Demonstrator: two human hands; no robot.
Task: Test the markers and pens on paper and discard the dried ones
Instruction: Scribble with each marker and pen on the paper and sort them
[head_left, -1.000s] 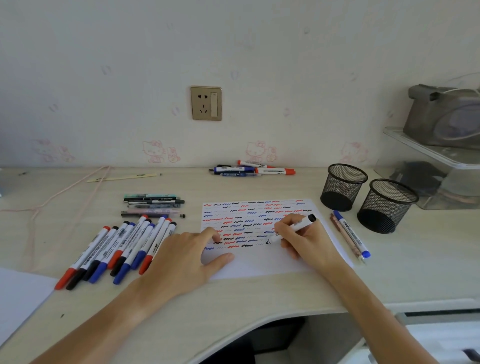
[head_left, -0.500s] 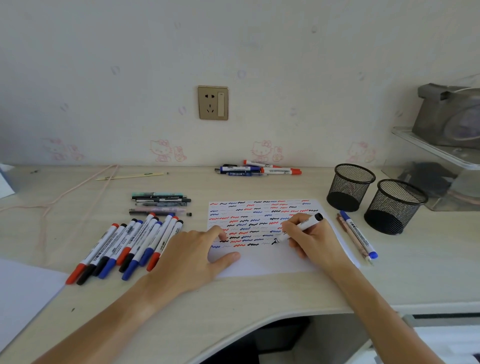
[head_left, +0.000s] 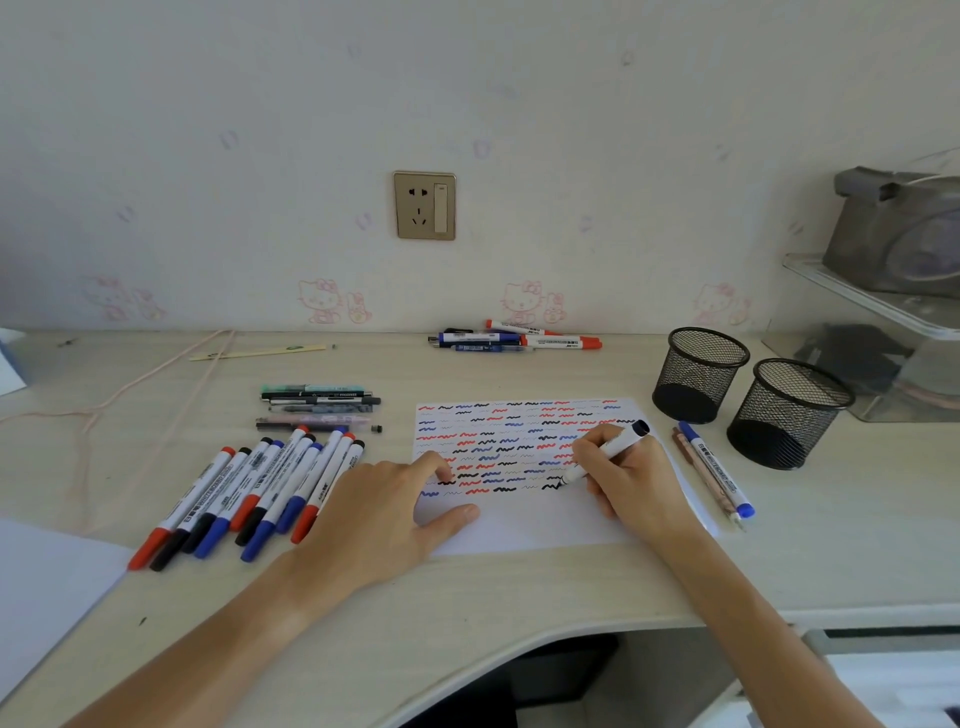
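While right hand (head_left: 631, 486) grips marker (head_left: 608, 452), tip touches paper (head_left: 519, 530)

Materials/finish, desk w/ pens

Desk (head_left: 519, 587): pale wood-grain laminate, matt, smooth. Paper (head_left: 524, 525): white, matt, flat. Markers (head_left: 270, 483): smooth plastic barrels, slight sheen, printed labels. Marker in hand (head_left: 605, 453): white plastic, black end. Two cups (head_left: 698, 374): black wire mesh, metal, matt. Socket (head_left: 424, 206): brushed gold-tone plate, semi-gloss. Wall (head_left: 571, 130): matt wallpaper, faint print. Shelf (head_left: 872, 306): clear glossy plastic.
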